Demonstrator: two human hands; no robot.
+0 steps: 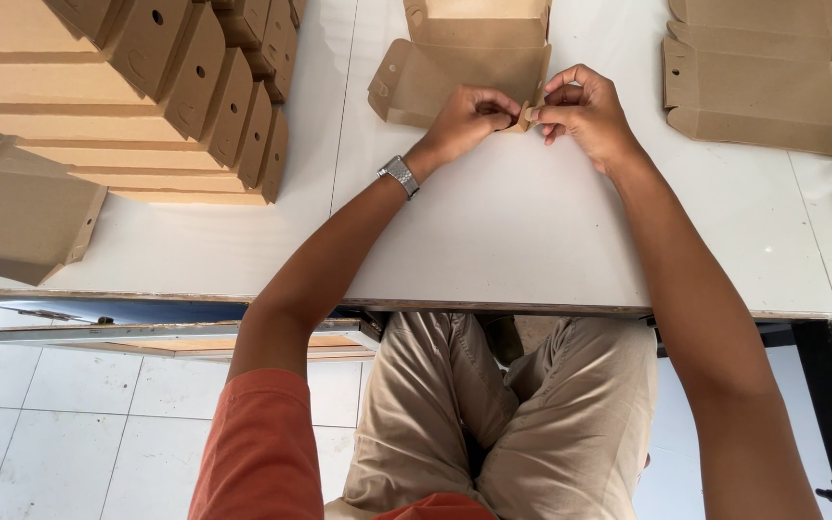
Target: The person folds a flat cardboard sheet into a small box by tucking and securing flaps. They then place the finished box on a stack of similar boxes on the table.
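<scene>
Khaki-trousered knees (pixel 493 414) nearest, under edge of white surface (pixel 493 231). Left hand (pixel 464 120) and right hand (pixel 585 111) meet, both grips pinching corner tab of half-folded cardboard box (pixel 464 67). Box body lies just beyond and left of grips, touching fingers. Folded box row (pixel 146 106) far left of grips; flat box blank (pixel 772 87) well right.

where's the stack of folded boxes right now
The stack of folded boxes sits at the upper left of the white table, left of the left hand.
</scene>
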